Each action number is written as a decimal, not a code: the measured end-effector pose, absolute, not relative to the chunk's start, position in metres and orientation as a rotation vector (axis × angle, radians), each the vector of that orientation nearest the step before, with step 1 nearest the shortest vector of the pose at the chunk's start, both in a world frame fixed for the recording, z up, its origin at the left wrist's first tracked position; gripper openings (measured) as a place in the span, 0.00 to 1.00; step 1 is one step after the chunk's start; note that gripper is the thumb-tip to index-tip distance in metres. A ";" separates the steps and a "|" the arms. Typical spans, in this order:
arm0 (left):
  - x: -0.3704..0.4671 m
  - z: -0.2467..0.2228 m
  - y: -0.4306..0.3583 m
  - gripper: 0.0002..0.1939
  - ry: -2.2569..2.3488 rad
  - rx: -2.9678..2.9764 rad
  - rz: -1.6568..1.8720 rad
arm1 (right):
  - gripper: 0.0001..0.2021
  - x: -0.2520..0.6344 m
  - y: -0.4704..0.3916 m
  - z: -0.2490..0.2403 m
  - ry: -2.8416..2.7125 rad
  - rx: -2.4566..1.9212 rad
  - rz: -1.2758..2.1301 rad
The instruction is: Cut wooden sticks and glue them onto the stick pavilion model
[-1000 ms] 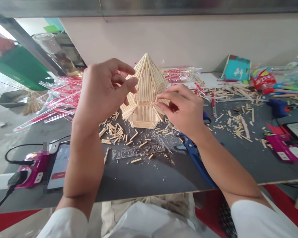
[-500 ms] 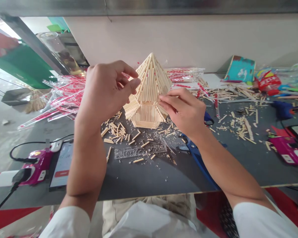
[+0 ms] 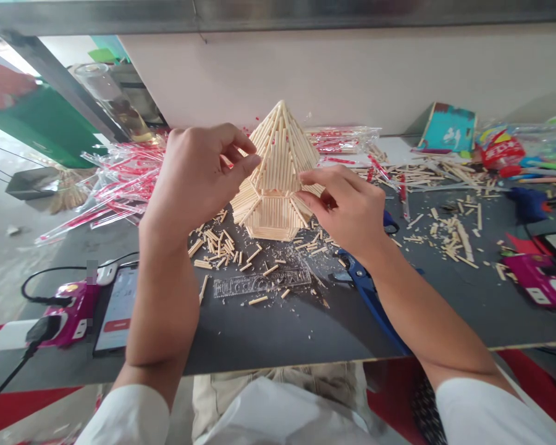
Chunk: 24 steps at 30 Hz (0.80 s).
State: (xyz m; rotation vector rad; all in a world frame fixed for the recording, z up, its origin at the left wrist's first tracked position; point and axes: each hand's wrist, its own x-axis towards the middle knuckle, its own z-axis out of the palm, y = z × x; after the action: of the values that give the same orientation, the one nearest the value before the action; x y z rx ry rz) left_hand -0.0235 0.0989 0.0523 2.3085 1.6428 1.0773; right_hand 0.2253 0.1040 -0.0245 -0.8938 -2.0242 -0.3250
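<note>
A small house model of pale wooden sticks (image 3: 278,167) stands upright on the dark table, with a pointed roof and a many-sided base. Beside the roof's left slope is my left hand (image 3: 204,170), its fingers bent and a small gap showing between thumb and forefinger, nothing visible in it. My right hand (image 3: 345,207) is at the lower right edge of the roof front, thumb and forefinger apart; whether they touch the sticks I cannot tell. Short cut stick pieces (image 3: 217,247) lie in front of the model, around a clear plastic ruler (image 3: 262,282).
Blue-handled cutters (image 3: 366,290) lie under my right forearm. Red-and-clear plastic wrappers (image 3: 120,179) heap at the left, longer sticks (image 3: 426,173) at the right. A phone (image 3: 117,309) and a magenta power adapter (image 3: 71,309) sit at the left; another adapter (image 3: 540,278) is at the right.
The thumb and forefinger of my right hand have moved apart at the roof's edge. My left hand has dropped slightly. The model stands in the same place.
</note>
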 end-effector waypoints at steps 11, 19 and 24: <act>-0.026 0.052 0.099 0.07 1.657 2.395 1.038 | 0.06 0.222 0.106 -0.027 -2.053 -0.885 -0.376; -0.026 0.049 0.102 0.10 1.695 2.342 0.930 | 0.08 0.221 0.102 -0.026 -2.099 -0.959 -0.342; -0.027 0.049 0.103 0.10 1.685 2.371 0.931 | 0.10 0.223 0.100 -0.026 -2.135 -1.008 -0.307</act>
State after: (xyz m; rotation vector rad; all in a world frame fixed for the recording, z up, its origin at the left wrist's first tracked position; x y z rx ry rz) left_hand -0.0272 0.1029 0.0487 2.3711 1.6847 0.9311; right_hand 0.2233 0.1005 -0.0262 -1.0080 -2.1351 -0.3075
